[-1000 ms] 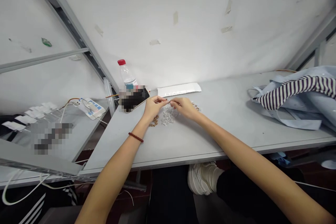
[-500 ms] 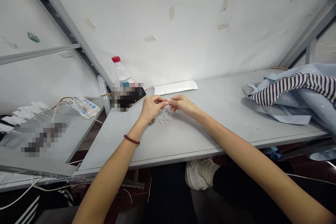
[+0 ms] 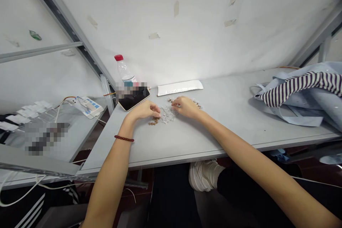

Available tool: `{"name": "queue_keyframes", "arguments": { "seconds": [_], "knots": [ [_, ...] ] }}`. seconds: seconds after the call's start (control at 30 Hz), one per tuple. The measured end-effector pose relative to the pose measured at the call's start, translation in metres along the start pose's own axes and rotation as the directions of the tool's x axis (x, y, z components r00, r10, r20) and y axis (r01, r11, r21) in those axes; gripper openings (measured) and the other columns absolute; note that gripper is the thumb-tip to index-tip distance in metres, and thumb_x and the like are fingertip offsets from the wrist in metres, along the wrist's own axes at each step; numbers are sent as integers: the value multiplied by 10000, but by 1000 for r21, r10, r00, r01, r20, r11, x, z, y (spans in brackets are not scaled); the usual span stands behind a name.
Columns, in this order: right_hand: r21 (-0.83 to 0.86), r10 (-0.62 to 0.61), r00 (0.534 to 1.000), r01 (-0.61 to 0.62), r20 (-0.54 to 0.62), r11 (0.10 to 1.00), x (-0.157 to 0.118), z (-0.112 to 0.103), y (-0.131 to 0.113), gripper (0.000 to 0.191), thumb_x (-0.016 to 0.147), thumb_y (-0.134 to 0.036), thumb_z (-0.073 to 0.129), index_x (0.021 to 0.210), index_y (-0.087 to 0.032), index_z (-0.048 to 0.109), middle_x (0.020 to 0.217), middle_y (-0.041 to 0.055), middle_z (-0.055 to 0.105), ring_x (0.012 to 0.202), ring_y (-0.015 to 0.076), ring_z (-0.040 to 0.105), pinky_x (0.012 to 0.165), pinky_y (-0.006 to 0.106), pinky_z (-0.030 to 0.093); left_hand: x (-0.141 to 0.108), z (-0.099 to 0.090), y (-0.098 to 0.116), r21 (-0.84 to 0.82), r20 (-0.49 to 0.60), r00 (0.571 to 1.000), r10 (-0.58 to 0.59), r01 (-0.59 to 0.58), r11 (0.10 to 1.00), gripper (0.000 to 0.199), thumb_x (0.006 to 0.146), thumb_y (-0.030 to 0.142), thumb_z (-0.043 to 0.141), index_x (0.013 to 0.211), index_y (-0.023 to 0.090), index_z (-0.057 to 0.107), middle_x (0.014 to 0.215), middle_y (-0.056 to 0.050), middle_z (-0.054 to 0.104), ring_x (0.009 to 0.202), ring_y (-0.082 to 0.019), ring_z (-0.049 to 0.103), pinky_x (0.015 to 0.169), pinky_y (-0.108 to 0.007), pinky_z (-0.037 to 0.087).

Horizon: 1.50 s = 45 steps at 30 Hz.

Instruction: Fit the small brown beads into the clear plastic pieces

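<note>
Noting the reference point first: a loose heap of clear pieces (image 3: 168, 114), their material not determinable from this view, lies on a pale grey table (image 3: 235, 128). The left hand (image 3: 144, 110) sits just left of the heap, palm down, with a red bead bracelet (image 3: 124, 138) on the wrist. Its fingers are curled and loosely together, tips toward the heap and just above a small cluster of brown beads (image 3: 153, 122); no pinch is evident, though a small item could be concealed. The right hand (image 3: 186, 107) sits just right of the heap, also palm down. Its fingers are curved, with the tips touching or nearly touching the clear pieces; whether they hold one cannot be determined. A few further brown beads (image 3: 197, 104) lie just beyond the right hand. The low, close posture of both hands appears suited to handling items this small, and the brown and clear pieces seem kept in separate spots so each kind stays distinguishable. Behind the heap lies a white paper packet (image 3: 179, 88). Behind and left of it are a black smartphone (image 3: 135, 101) and a red-capped plastic bottle (image 3: 124, 69), apparently set back clear of the hands. A bundle of blue and striped cloth (image 3: 299, 92) lies well right of the heap.
</note>
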State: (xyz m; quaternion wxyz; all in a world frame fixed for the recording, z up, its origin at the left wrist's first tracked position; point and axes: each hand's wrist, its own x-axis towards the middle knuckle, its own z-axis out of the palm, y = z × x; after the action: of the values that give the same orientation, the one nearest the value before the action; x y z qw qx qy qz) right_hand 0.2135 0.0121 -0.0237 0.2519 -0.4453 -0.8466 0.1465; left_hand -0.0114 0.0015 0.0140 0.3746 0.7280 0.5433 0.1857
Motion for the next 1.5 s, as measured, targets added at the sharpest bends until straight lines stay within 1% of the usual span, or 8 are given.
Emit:
{"name": "queue_keyframes", "arguments": {
  "seconds": [0.07, 0.13, 0.23, 0.43, 0.7, 0.9, 1.1, 1.5],
  "knots": [
    [13, -16, 1000, 16, 18, 1000, 0, 0, 1, 164, 841, -161, 573, 873, -168, 734, 928, 120, 706, 884, 232, 594, 743, 337, 413, 6, 5, -5, 39, -199, 978, 55, -48, 998, 114, 636, 293, 723, 638, 180, 709, 621, -57, 678, 571, -179, 575, 561, -304, 441],
    [22, -29, 999, 28, 19, 999, 1, 0, 3, 161, 837, -158, 578, 865, -168, 736, 924, 117, 710, 884, 233, 595, 751, 334, 415, 14, 12, -10, 111, -406, 905, 124, -86, 990, 141, 701, 307, 660, 678, 175, 705, 644, -53, 676, 613, -189, 584, 619, -318, 458],
    [26, 7, 999, -6, -33, 1000, 3, -2, 4, 176, 846, -159, 560, 854, -154, 735, 903, 119, 712, 839, 225, 599, 732, 320, 408, 27, 24, -12, 232, -520, 817, 251, -148, 961, 188, 757, 272, 595, 849, 166, 720, 846, -76, 719, 762, -206, 619, 777, -347, 482],
    [36, 107, 979, -102, -172, 994, 6, -3, 5, 227, 857, -129, 499, 831, -127, 725, 839, 108, 717, 749, 190, 589, 663, 282, 372, 56, 40, -8, 305, -415, 865, 283, -161, 939, 314, 745, 245, 638, 1032, 158, 729, 1053, -120, 714, 931, -258, 634, 931, -390, 451],
    [79, 87, 967, -70, -239, 994, 9, -6, 2, 208, 834, -114, 505, 772, -132, 703, 798, 81, 695, 733, 168, 553, 691, 278, 363, 67, 43, -6, 301, -320, 908, 272, -175, 938, 411, 743, 197, 592, 1134, 150, 709, 1127, -119, 699, 804, -211, 619, 859, -359, 472],
    [87, 116, 970, -99, -212, 991, 7, -8, 1, 217, 830, -101, 496, 771, -131, 703, 768, 78, 693, 709, 166, 554, 664, 277, 357, 76, 38, -1, 283, -265, 935, 235, -158, 946, 268, 694, 216, 630, 925, 169, 759, 900, -93, 718, 715, -211, 611, 765, -346, 485],
    [110, 138, 969, -117, -207, 987, 7, -6, 1, 218, 823, -101, 494, 771, -134, 703, 759, 73, 695, 692, 159, 556, 665, 272, 369, 77, 40, -4, 295, -286, 920, 268, -181, 938, 146, 679, 174, 610, 756, 197, 732, 713, -58, 678, 678, -205, 606, 696, -319, 460],
    [119, 147, 973, -127, -180, 985, 6, -8, 1, 218, 841, -109, 497, 792, -121, 709, 776, 79, 700, 703, 161, 570, 678, 269, 384, 66, 33, -4, 316, -307, 922, 234, -133, 939, 92, 640, 142, 638, 716, 193, 650, 785, -63, 691, 709, -216, 612, 696, -329, 449]
  ]
}}
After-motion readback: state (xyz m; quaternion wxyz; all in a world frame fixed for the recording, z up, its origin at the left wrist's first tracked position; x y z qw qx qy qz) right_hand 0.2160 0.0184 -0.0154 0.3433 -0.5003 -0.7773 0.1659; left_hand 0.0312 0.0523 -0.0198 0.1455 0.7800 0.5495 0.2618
